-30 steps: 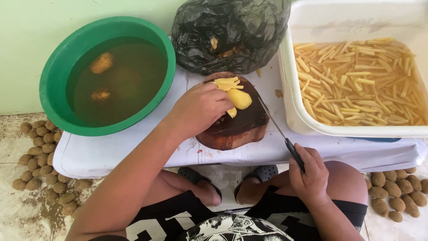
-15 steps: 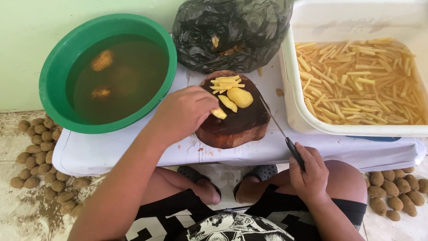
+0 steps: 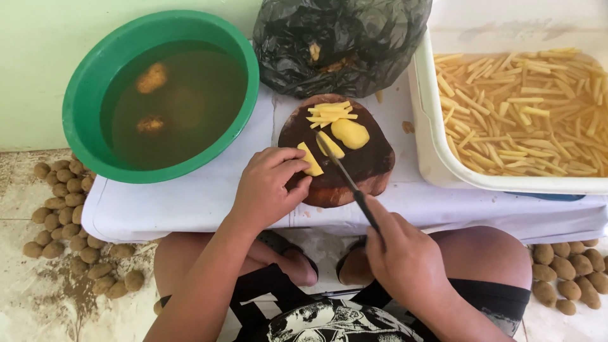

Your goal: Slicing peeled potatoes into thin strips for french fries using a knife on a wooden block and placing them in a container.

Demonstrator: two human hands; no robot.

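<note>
A round dark wooden cutting board (image 3: 367,166) lies on the white-covered low table. On it are thin potato strips (image 3: 330,113) at the back, a peeled potato chunk (image 3: 350,133), a slice (image 3: 330,144) and a flat potato slab (image 3: 310,159). My left hand (image 3: 266,187) rests at the board's front left edge, fingertips on the slab. My right hand (image 3: 403,256) grips the black handle of a knife (image 3: 342,171), whose blade reaches over the board and sits by the slab.
A green basin (image 3: 85,95) of murky water with two potatoes stands at the left. A black plastic bag (image 3: 342,38) sits behind the board. A white tub (image 3: 430,145) of cut strips in water is at the right. Unpeeled potatoes (image 3: 63,215) lie on the floor on both sides.
My left hand pulled a potato slab to the board's front left and holds it down. My right hand swung the knife in from the right, over the board.
</note>
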